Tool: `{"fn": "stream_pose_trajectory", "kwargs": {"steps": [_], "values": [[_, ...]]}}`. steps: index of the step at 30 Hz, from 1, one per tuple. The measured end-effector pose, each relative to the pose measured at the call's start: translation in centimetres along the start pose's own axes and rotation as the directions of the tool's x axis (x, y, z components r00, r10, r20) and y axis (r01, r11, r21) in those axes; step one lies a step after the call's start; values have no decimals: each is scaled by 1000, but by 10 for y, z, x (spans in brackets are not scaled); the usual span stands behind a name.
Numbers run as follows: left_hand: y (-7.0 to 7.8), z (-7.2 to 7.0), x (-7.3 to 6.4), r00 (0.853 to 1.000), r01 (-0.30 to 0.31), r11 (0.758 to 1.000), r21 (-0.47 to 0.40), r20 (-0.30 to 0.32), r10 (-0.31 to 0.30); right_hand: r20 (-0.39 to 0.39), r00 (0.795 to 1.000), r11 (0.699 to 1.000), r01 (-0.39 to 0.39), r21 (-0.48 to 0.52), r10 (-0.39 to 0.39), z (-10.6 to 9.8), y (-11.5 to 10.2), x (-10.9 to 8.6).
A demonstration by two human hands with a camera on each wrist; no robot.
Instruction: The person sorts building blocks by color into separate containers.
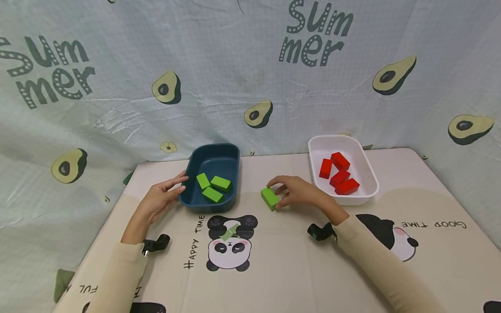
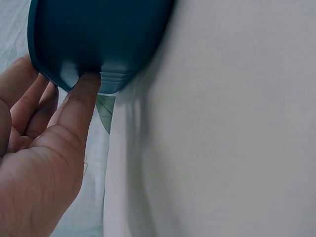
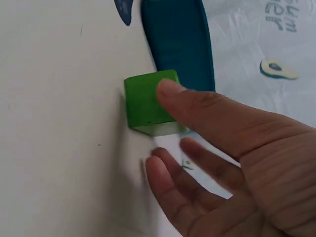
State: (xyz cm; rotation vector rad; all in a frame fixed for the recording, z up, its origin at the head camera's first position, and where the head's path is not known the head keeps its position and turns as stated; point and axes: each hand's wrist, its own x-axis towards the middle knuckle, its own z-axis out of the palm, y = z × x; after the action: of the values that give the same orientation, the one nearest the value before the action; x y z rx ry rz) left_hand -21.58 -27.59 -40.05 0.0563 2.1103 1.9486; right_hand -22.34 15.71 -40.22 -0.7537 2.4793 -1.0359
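My right hand (image 1: 298,191) pinches a green block (image 1: 270,198) between thumb and fingers, over the table between two bins. In the right wrist view the thumb lies on one face of the green block (image 3: 152,101), and other fingers are spread below it. At the left, my left hand (image 1: 162,198) touches the outer left side of the dark blue bin (image 1: 217,150) with fairly straight fingers. The left wrist view shows a fingertip against the wall of the blue bin (image 2: 98,39). Several green blocks (image 1: 212,194) lie inside that bin.
A white bin (image 1: 365,174) holding several red blocks (image 1: 347,187) stands at the back right, near the right forearm. Behind the table (image 1: 282,261) hangs a cloth (image 1: 219,65) with avocado prints. Panda drawings and lettering decorate the tabletop.
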Motion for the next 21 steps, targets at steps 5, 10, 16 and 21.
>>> {"fn": "stream_pose_trajectory", "kwargs": {"steps": [5, 10, 16, 21], "values": [[-1, 0, 0, 1000, 4, 1000, 12, 2, -4, 26, 1000, 999, 17, 41, -18, 4, 12, 3], [-1, 0, -1, 1000, -1, 1000, 2, 5, 1, -12, 999, 999, 41, 21, -41, 11, 15, 6], [1, 0, -1, 1000, -3, 1000, -10, 3, 3, -26, 999, 999, 29, 39, -28, 15, 12, 11], [0, 1, -1, 1000, -3, 1000, -1, 4, 3, 9, 999, 994, 49, 97, -51, 15, 19, 13]]}}
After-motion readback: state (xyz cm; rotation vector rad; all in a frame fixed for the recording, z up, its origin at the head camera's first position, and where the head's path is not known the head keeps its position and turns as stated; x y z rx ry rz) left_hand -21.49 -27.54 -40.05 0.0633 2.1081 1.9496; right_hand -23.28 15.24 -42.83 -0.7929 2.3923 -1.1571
